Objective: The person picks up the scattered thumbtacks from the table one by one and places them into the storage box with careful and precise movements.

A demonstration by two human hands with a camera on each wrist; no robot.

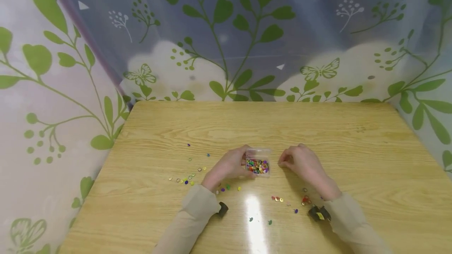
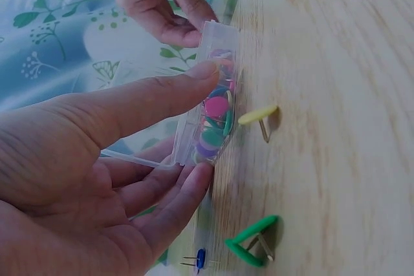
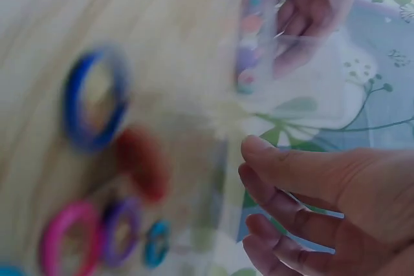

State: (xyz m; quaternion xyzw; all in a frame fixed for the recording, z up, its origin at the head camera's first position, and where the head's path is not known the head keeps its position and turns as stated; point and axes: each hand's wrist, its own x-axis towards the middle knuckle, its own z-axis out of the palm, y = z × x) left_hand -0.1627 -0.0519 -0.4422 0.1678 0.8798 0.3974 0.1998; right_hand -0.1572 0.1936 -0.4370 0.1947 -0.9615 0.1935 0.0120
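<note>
Gripping a clear plastic box (image 1: 259, 153) near the middle of the head view, the left hand (image 1: 229, 164) has its thumb on one side and bent fingers on the other. The box's lid stands open, and colourful thumbtacks (image 1: 257, 166) fill the tray. Just right of it, apart from the box, the right hand (image 1: 303, 164) hangs with fingers loosely bent; the right wrist view shows nothing in its hold.

Loose tacks lie about the wooden table (image 1: 370, 148): a scatter left of centre with a dark blue tack (image 1: 186, 182), green tacks (image 1: 270, 222) at lower centre, and red tacks (image 1: 306, 199) at lower right, partly blocked by the black wrist device (image 1: 319, 213). The left forearm (image 1: 192, 216) cuts between the left scatter and the lower-centre tacks. In the left wrist view, a yellow tack (image 2: 259, 115) sits just beside the box. Patterned cloth (image 1: 254, 30) fills the top.
</note>
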